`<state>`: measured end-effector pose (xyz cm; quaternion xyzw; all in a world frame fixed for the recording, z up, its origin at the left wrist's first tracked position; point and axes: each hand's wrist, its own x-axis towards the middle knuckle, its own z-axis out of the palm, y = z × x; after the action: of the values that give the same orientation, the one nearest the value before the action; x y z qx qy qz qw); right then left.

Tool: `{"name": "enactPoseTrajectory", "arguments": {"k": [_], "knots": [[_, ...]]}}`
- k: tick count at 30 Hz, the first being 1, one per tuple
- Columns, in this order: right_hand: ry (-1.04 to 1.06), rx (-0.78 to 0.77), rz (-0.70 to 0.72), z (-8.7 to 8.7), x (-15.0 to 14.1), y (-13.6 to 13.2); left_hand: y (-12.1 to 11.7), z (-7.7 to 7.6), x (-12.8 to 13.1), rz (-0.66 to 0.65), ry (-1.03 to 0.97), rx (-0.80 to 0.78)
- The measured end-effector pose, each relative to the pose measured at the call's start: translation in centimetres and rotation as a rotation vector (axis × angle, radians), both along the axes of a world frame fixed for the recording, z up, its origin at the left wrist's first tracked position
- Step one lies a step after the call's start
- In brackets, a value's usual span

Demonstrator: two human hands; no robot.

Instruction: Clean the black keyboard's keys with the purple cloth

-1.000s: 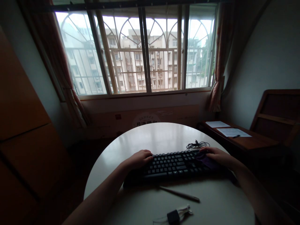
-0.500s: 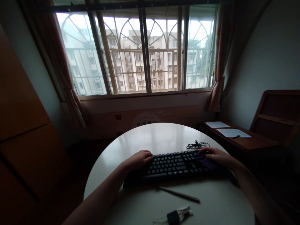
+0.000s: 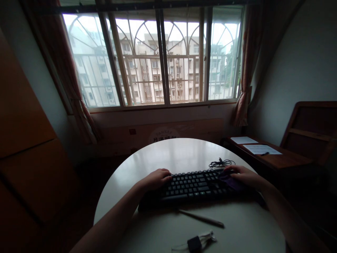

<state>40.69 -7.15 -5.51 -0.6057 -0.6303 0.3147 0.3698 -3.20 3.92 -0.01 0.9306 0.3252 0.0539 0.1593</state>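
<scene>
The left hand (image 3: pixel 157 178) is resting over the left end of the long black keyboard (image 3: pixel 191 186), its fingers lying together and curling over the far edge. The right hand (image 3: pixel 240 174) is pressing a crumpled dark purple cloth (image 3: pixel 231 182) onto the keyboard's right end, its fingers bending over the cloth. The keyboard is lying flat on the round white table (image 3: pixel 147 158), between the 2 hands. A coiled thin black cable (image 3: pixel 220 162) is lying just beyond the keyboard. On the near side, 1 slim grey stick-like tool (image 3: pixel 202 218) is lying slantwise, and a small black block with pale wires (image 3: pixel 194 244) is sitting nearer still.
</scene>
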Motion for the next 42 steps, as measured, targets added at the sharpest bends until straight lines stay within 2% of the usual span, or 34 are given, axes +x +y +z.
{"name": "enactPoseTrajectory", "arguments": {"k": [10,16,23,28,36,42], "knots": [[0.022,-0.034,-0.01,0.4,-0.4,-0.2,0.0,0.1,0.0,-0.011,0.006,0.0],[0.09,-0.012,0.014,0.0,0.1,-0.2,0.0,0.1,0.0,-0.006,0.013,0.004],[0.206,-0.115,-0.02,-0.2,0.5,-0.2,-0.3,0.4,0.2,-0.009,0.008,0.009],[0.292,-0.19,0.023,0.4,0.4,-0.4,-0.3,0.3,0.3,-0.006,-0.01,0.001],[0.402,-0.211,0.126,2.0,-0.7,-2.3,-0.1,0.1,0.1,0.0,0.001,0.006],[0.384,-0.214,0.099,1.5,-0.4,-1.6,-0.4,0.4,0.3,0.002,0.009,0.003]]}}
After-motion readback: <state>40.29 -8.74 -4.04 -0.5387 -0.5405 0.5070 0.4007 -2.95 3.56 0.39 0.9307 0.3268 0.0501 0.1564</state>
